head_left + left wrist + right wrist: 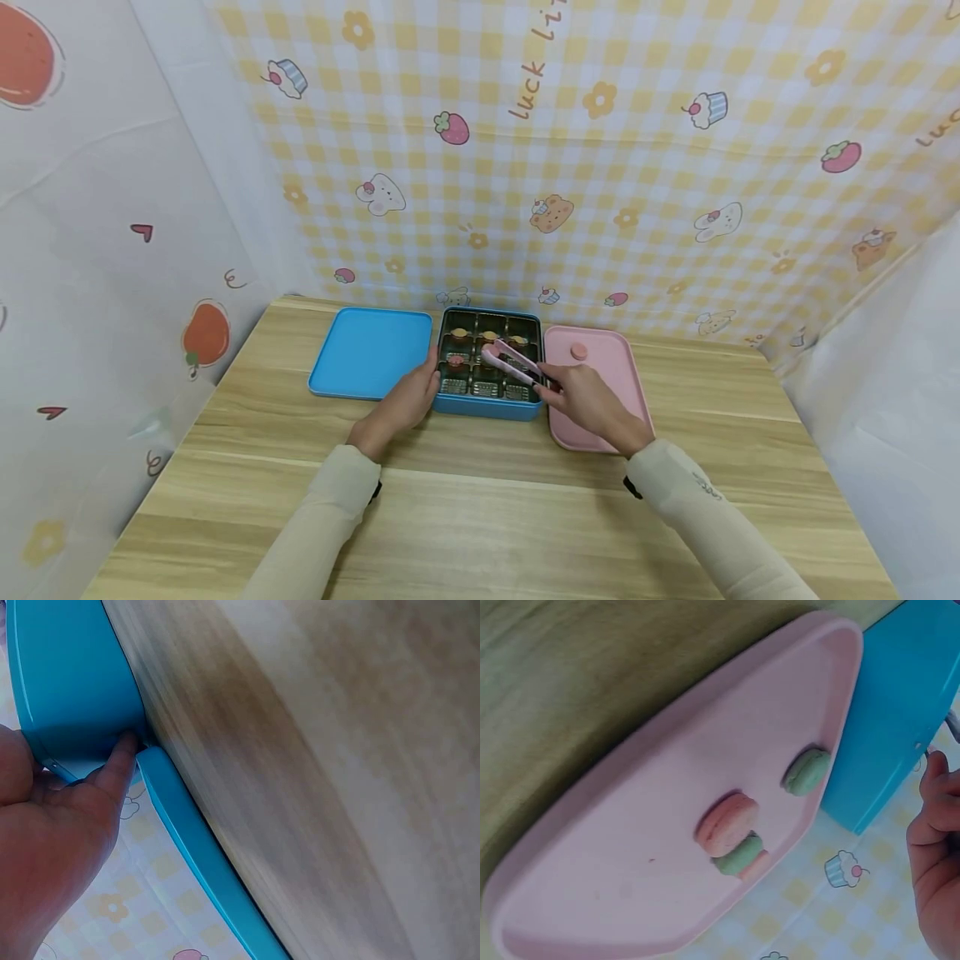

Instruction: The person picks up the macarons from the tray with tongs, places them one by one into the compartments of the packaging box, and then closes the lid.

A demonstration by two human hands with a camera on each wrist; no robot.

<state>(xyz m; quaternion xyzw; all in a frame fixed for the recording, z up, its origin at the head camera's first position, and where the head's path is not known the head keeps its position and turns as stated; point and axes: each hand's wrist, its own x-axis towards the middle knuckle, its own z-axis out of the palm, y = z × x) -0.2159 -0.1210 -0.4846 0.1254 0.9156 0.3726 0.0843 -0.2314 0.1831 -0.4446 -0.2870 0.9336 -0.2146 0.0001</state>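
A blue box (pixel 487 407) with a dark insert divided into compartments stands at the back of the table. Several yellow macarons (pixel 460 333) and a pink macaron (pixel 455 361) sit in it. My left hand (pixel 408 398) rests against its left wall, fingers touching the side. My right hand (pixel 581 396) holds pink tongs (pixel 510 367) over the box; a pinkish round piece shows at their tips. To the right lies a pink tray (pixel 600 429). In the right wrist view, pink macarons (pixel 727 825) and green macarons (pixel 807 772) lie on it; the tongs are mostly out of that view.
A blue lid (pixel 371 354) lies flat left of the box, close to its wall. The wooden table (pixel 480 517) extends toward me. Behind it hangs a checked cloth (pixel 510 208), with pale cloth (pixel 97 250) at the left.
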